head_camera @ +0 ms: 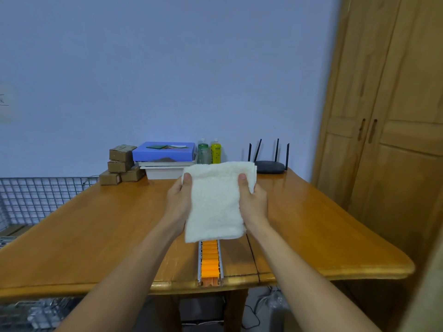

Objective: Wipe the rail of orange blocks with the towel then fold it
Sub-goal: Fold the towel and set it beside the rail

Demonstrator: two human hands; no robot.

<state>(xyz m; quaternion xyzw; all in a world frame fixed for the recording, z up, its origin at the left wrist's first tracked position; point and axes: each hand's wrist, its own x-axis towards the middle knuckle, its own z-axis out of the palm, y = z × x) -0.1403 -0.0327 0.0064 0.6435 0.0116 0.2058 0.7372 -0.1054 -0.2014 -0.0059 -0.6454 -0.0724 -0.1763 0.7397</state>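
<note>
A white fluffy towel (215,202) hangs folded over above the wooden table (96,233), held up by both hands. My left hand (178,202) grips its left edge, thumb on the front. On the right edge my right hand (253,200) pinches it the same way. Below the towel a metal rail of orange blocks (210,262) runs from the table's front edge away from me; its far part is hidden behind the towel.
At the back of the table stand small cardboard boxes (119,164), a blue box on white trays (165,153), two drink bottles (209,152) and a black router (269,166). A wire basket (36,200) sits left; a wooden wardrobe (388,140) stands right.
</note>
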